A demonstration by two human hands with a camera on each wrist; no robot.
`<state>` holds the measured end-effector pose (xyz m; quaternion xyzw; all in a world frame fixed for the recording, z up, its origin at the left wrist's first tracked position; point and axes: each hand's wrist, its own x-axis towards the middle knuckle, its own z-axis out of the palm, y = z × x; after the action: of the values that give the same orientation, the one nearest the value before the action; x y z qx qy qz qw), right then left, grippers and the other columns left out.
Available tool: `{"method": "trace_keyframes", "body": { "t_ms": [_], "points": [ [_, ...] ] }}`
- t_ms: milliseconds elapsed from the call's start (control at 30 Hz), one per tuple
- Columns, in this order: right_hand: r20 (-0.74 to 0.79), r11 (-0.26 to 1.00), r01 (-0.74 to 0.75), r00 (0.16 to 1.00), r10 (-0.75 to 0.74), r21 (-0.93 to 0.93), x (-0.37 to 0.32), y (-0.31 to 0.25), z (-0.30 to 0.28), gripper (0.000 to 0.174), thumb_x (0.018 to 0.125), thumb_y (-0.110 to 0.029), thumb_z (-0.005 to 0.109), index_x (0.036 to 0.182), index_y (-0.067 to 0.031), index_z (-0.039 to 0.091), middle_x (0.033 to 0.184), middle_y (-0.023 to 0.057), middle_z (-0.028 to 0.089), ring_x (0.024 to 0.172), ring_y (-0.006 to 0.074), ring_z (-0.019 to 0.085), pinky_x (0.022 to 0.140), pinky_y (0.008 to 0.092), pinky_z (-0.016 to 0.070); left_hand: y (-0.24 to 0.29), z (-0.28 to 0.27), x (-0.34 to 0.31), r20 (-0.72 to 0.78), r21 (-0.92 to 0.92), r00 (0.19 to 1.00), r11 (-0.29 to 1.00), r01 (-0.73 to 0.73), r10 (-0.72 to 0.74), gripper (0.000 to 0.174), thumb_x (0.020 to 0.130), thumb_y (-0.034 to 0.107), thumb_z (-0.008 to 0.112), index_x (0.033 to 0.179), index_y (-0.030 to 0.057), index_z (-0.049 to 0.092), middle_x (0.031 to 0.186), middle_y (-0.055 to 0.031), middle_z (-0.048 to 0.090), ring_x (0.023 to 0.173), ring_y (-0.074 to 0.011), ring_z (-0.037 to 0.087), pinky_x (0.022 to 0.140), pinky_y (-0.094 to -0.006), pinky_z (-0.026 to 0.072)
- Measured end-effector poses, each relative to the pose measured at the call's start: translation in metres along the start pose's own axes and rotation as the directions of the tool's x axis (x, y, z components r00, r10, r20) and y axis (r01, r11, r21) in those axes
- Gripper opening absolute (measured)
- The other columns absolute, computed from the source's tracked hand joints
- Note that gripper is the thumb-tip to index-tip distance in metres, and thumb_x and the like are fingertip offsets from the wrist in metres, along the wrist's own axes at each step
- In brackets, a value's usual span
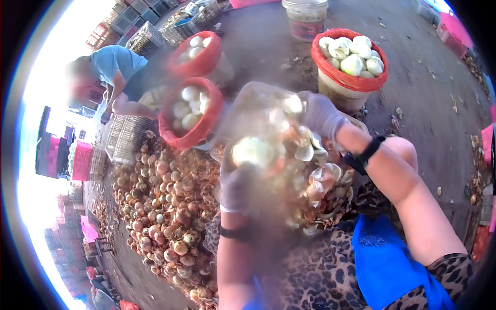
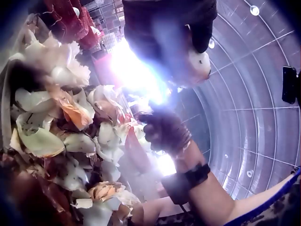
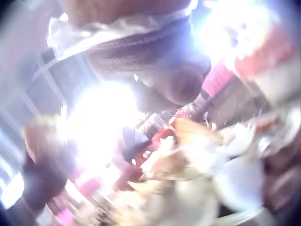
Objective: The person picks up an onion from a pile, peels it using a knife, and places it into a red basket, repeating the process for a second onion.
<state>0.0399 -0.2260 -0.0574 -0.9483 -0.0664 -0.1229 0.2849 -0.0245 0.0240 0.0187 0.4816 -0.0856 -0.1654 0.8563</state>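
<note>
My gloved left hand (image 1: 236, 187) grips a partly peeled onion (image 1: 253, 152) over my lap; in the left wrist view its fingers (image 2: 164, 28) curl round that pale onion (image 2: 199, 64). My gloved right hand (image 1: 320, 114) is raised just right of it, with a black band on the wrist. Its fingers (image 2: 162, 132) look curled, and what they hold is hidden by blur. Below both hands lies a heap of onion peels (image 1: 315, 186) in a clear basin (image 1: 258, 98). The right wrist view is blurred and shows only the glove (image 3: 141, 52) and peels (image 3: 197, 160).
A big pile of unpeeled onions (image 1: 165, 206) lies on the ground at left. Three red-netted buckets of peeled white onions (image 1: 351, 58) (image 1: 190, 111) (image 1: 199, 49) stand beyond my hands. A person in a blue shirt (image 1: 116, 64) crouches at far left by crates.
</note>
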Motion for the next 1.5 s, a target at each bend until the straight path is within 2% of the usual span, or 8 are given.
{"method": "trace_keyframes", "body": {
  "t_ms": [133,233,400,467,833,1033,1167,1500],
  "points": [
    [-0.014,0.872,0.198,0.977,-0.214,0.448,-0.047,-0.064,-0.016,0.050,0.080,-0.032,0.070,0.122,-0.0076,0.057,0.080,0.0007,0.066,0.059,0.0068,0.056,0.049,0.0228,0.0444,0.002,-0.003,0.000,0.008,0.031,1.000,0.999,-0.017,0.017,0.078,0.065,0.022,0.069,0.135,0.0044,0.039,0.130,-0.0170,0.048,0.115,-0.0292,0.050,0.097,-0.0406,0.0437],
    [0.420,0.480,-0.373,0.907,0.010,0.794,-0.053,-0.106,-0.035,0.054,0.079,-0.031,0.070,0.124,-0.0084,0.054,0.086,0.0042,0.067,0.070,0.0126,0.059,0.061,0.0255,0.0469,-0.007,-0.001,0.006,0.037,0.070,0.998,0.996,-0.053,0.051,0.082,0.066,0.028,0.071,0.137,0.0039,0.036,0.128,-0.0162,0.048,0.114,-0.0286,0.051,0.096,-0.0401,0.0448],
    [-0.044,0.889,0.160,0.987,-0.156,0.429,-0.054,-0.097,-0.006,0.049,0.075,-0.021,0.066,0.120,-0.0039,0.055,0.083,0.0117,0.064,0.074,0.0265,0.062,0.071,0.0335,0.0493,-0.036,-0.044,0.020,-0.019,0.197,0.998,0.979,0.056,-0.053,0.074,0.072,0.030,0.074,0.130,-0.0001,0.039,0.113,-0.0114,0.056,0.098,-0.0206,0.060,0.082,-0.0331,0.0527],
    [-0.010,0.899,0.143,0.988,-0.153,0.413,-0.057,-0.099,-0.011,0.050,0.075,-0.019,0.064,0.121,-0.0032,0.054,0.079,0.0116,0.063,0.071,0.0281,0.061,0.076,0.0375,0.0473,-0.025,-0.029,0.016,-0.016,0.286,0.999,0.957,0.046,-0.043,0.053,0.079,-0.001,0.066,0.126,0.0035,0.042,0.112,-0.0100,0.057,0.095,-0.0169,0.059,0.079,-0.0309,0.0529],
    [0.499,0.941,0.170,0.867,-0.001,-0.293,-0.048,-0.081,-0.007,0.039,0.080,-0.014,0.055,0.117,-0.0028,0.059,0.093,0.0125,0.064,0.073,0.0269,0.065,0.072,0.0472,0.0500,-0.019,0.000,0.003,-0.099,0.508,0.986,0.858,-0.069,0.137,0.059,0.063,0.018,0.081,0.112,0.0012,0.052,0.104,-0.0061,0.057,0.093,-0.0181,0.060,0.081,-0.0292,0.0521],
    [-0.023,0.947,0.321,0.947,-0.322,-0.010,-0.057,-0.065,0.013,0.044,0.084,-0.024,0.058,0.124,-0.0080,0.050,0.084,0.0150,0.064,0.062,0.0289,0.062,0.053,0.0375,0.0470,-0.017,-0.046,0.009,-0.012,0.569,0.945,0.779,-0.261,0.326,0.060,0.066,0.020,0.077,0.116,0.0014,0.048,0.104,-0.0068,0.058,0.093,-0.0161,0.059,0.082,-0.0293,0.0509],
    [0.072,0.988,0.124,0.989,-0.130,0.089,-0.063,-0.109,-0.014,0.050,0.077,-0.023,0.058,0.124,-0.0084,0.053,0.078,0.0122,0.062,0.077,0.0346,0.059,0.079,0.0504,0.0408,-0.017,-0.024,0.007,-0.096,0.418,0.989,0.906,-0.064,0.114,0.060,0.065,0.016,0.080,0.114,0.0029,0.049,0.106,-0.0069,0.058,0.093,-0.0153,0.058,0.083,-0.0291,0.0507],
    [0.241,0.947,0.167,0.965,-0.100,-0.275,-0.056,-0.035,0.047,0.026,0.081,-0.021,0.058,0.101,-0.0040,0.060,0.066,0.0166,0.062,0.065,0.0325,0.064,0.055,0.0402,0.0493,-0.007,-0.011,0.003,-0.055,0.389,0.994,0.919,-0.063,0.091,0.069,0.060,0.026,0.083,0.115,0.0026,0.050,0.104,-0.0056,0.057,0.096,-0.0158,0.057,0.084,-0.0289,0.0496]
  ]
}}
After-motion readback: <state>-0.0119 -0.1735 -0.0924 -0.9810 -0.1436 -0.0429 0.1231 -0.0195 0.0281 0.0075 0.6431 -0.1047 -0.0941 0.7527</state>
